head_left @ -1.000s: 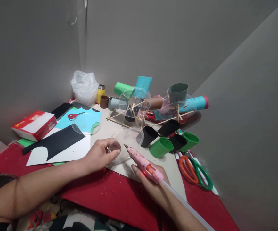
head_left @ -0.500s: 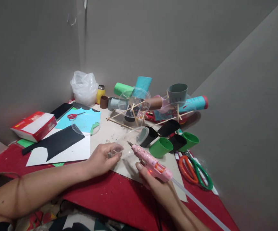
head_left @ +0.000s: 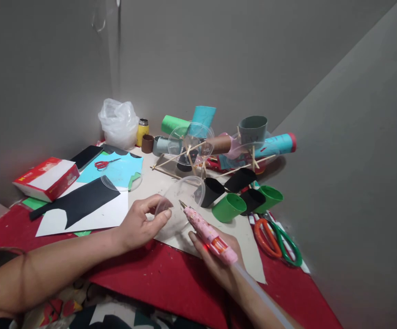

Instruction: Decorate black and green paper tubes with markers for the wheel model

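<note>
My left hand (head_left: 142, 224) is closed on the near-left edge of a round, clear plastic lid (head_left: 176, 192), thumb and fingers pinching its rim. The lid is tilted above the pale board. In my right hand (head_left: 215, 269) is a pink glue gun (head_left: 203, 227), with a long, whitish glue stick (head_left: 258, 292) trailing from its back. A red light glows on the gun's side. Its metal nozzle points up and left, in front of the lid; whether it touches the plastic I cannot tell. The fingers under the gun are partly hidden.
Behind stands a stick-and-disc frame (head_left: 189, 153) bearing coloured paper tubes. Green tubes (head_left: 229, 208) and black tubes (head_left: 214, 192) lie nearer. Large scissors (head_left: 269, 237) are at right. Left are a red box (head_left: 47, 178), black sheet (head_left: 92, 201), small red scissors (head_left: 101, 164) and plastic bag (head_left: 118, 125).
The lid has turned to show more of its round face. The glue gun has swung slightly left and now points more upward, with its rear end lower. The view has shifted slightly.
</note>
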`<state>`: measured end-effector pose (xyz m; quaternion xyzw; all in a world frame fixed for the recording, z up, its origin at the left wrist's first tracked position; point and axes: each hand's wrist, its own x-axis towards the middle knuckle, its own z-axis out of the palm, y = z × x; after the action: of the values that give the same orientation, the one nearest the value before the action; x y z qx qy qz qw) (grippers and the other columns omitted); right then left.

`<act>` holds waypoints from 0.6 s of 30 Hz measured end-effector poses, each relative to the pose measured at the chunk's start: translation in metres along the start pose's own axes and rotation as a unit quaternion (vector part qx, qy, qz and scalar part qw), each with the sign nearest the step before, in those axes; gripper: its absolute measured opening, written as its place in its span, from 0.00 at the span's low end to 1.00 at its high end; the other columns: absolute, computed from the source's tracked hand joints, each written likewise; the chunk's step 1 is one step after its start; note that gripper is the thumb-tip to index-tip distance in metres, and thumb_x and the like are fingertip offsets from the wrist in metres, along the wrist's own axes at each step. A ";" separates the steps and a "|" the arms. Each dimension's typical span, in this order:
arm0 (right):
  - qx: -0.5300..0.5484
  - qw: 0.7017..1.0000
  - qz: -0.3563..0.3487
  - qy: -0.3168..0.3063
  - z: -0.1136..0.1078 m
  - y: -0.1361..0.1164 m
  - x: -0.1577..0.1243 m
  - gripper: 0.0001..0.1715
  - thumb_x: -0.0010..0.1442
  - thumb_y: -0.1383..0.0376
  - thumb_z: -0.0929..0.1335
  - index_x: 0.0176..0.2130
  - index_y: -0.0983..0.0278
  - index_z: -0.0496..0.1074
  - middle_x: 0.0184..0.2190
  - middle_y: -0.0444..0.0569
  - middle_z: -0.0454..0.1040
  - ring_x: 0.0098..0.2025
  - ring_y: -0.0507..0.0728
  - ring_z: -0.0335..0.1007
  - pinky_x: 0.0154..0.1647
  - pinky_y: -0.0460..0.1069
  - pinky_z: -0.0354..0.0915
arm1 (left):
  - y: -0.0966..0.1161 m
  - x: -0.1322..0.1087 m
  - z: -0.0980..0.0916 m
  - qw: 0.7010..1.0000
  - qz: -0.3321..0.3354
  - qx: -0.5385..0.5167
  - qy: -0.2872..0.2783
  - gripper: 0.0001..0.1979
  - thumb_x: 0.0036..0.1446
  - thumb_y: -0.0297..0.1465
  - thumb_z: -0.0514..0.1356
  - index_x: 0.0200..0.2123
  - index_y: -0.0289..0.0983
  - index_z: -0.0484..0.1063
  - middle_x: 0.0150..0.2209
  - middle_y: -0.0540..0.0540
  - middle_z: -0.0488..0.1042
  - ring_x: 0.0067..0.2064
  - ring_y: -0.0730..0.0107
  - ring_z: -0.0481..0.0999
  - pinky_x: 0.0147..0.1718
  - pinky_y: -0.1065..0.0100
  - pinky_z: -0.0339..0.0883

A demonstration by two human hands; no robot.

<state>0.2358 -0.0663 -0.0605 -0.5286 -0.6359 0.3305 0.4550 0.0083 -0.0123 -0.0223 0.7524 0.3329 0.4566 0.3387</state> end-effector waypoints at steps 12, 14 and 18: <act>-0.065 0.997 -0.030 0.009 0.001 -0.008 0.002 0.21 0.64 0.57 0.70 0.54 0.60 0.79 0.46 0.50 0.84 0.50 0.63 0.81 0.47 0.52 0.79 | -0.015 -0.003 0.011 0.999 -0.041 0.013 -0.028 0.13 0.62 0.33 0.58 0.42 0.33 0.80 0.33 0.44 0.82 0.33 0.68 0.78 0.34 0.68 0.71; -0.094 0.994 -0.046 0.016 0.000 -0.003 0.001 0.20 0.65 0.58 0.70 0.54 0.60 0.78 0.44 0.51 0.84 0.46 0.62 0.83 0.41 0.50 0.80 | -0.013 -0.004 0.010 1.000 -0.024 0.002 -0.006 0.12 0.63 0.33 0.58 0.39 0.33 0.80 0.32 0.44 0.81 0.32 0.69 0.78 0.33 0.69 0.70; -0.134 0.988 -0.076 0.021 -0.001 0.004 -0.001 0.20 0.64 0.59 0.71 0.54 0.60 0.78 0.44 0.52 0.84 0.43 0.62 0.83 0.38 0.50 0.79 | -0.008 -0.003 0.007 0.998 -0.034 -0.052 0.016 0.15 0.64 0.36 0.58 0.33 0.33 0.78 0.26 0.47 0.77 0.28 0.71 0.75 0.29 0.71 0.69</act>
<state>0.2381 -0.0664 -0.0645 -0.5419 -0.7031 0.1956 0.4167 0.0119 -0.0117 -0.0331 0.7146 0.3397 0.4733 0.3872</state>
